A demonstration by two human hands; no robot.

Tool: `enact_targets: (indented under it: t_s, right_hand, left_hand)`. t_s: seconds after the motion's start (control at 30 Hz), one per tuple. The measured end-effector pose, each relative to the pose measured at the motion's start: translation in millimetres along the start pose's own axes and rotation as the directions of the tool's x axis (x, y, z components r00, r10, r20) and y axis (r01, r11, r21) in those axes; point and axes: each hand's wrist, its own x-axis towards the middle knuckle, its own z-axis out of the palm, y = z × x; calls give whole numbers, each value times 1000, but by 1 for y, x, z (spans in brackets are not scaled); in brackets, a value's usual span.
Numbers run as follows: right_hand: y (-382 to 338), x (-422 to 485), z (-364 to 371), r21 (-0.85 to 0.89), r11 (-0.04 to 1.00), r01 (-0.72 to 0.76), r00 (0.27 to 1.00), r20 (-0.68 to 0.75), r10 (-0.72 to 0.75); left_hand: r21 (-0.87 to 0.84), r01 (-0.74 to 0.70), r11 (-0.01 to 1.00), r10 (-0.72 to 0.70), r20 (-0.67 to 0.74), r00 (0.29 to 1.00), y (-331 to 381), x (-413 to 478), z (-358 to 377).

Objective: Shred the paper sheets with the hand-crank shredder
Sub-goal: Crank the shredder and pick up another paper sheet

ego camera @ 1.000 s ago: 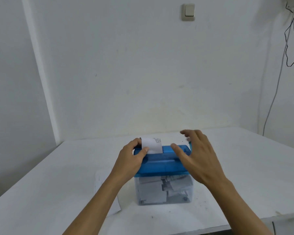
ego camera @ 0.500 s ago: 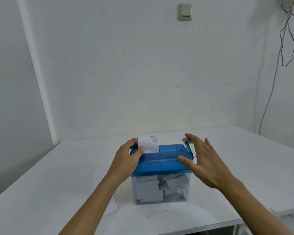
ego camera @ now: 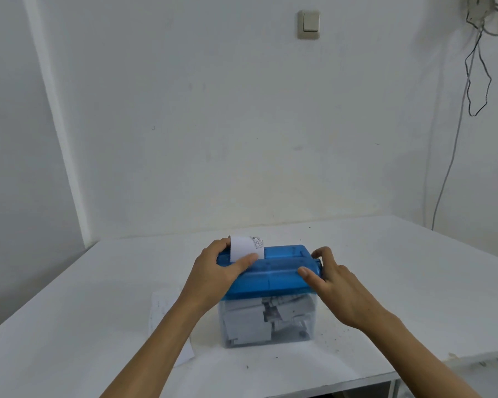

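Standing on the desk [ego camera: 400,268], the blue shredder [ego camera: 273,272] holds a paper strip [ego camera: 243,247] upright in its slot, a loose sheet [ego camera: 161,311] beside it. The left hand [ego camera: 213,272] grips its left end; the right hand [ego camera: 338,284], spread open before, now curls round its right end, hiding the crank.

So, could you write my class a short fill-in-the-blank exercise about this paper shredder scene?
The shredder's lid is coloured ____. A paper strip sticks up from the slot near the lid's ____ end. The left hand presses its ____ against that strip. Under the lid, the clear bin holds pieces of ____.
Missing words: blue; left; thumb; paper.
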Motion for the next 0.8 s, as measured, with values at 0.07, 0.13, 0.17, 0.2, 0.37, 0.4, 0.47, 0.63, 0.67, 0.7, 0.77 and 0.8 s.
enact_targets:
  t_s: [0.07, 0.13, 0.17, 0.2, 0.37, 0.4, 0.47, 0.63, 0.67, 0.7, 0.77, 0.8]
  right_hand:
    - [1, -2, 2, 26, 999, -22, 1000, 21, 22]
    - [1, -6, 1, -38, 998, -42, 999, -2, 42]
    - [0, -9, 1, -108, 993, -53, 998, -28, 50]
    - [-4, -12, -1, -183, 981, -66, 997, -58, 57]
    - [-26, -25, -11, -374, 920, -117, 986, -157, 61]
    - [-29, -28, -12, -381, 917, -122, 982, -179, 56]
    - [-28, -39, -15, -382, 920, -84, 983, -182, 14]
    - [-7, -56, -32, -295, 945, 139, 989, -17, -150]
    - [-3, -54, -39, -269, 947, 173, 984, 2, -179]
    - [0, -50, -47, -246, 946, 211, 977, 29, -211]
    - [0, -42, -58, -153, 947, 282, 959, 67, -274]
    - [-1, -39, -62, -90, 948, 304, 952, 74, -298]
  left_hand:
    - [48, 13, 999, -15, 37, 999, 1, 1, -2]
    - [92, 15, 996, -22, 82, 996, 2, 3, -3]
    - [117, 16, 993, -28, 98, 995, 3, 3, -3]
    - [143, 21, 990, -37, 106, 994, 5, 3, -4]
    - [256, 68, 964, -114, 169, 979, 19, 8, -7]
    - [277, 63, 959, -112, 167, 979, 24, 7, -5]
    - [245, 59, 968, -87, 106, 991, 29, 4, 3]
    - [153, 81, 985, -86, 26, 996, 34, -3, 6]
    - [151, 88, 985, -93, 31, 995, 35, -3, 7]
    - [144, 87, 986, -92, 34, 995, 36, -3, 6]
    - [115, 82, 990, -87, 34, 996, 35, -3, 3]
    - [111, 84, 990, -88, 34, 995, 34, -3, 2]
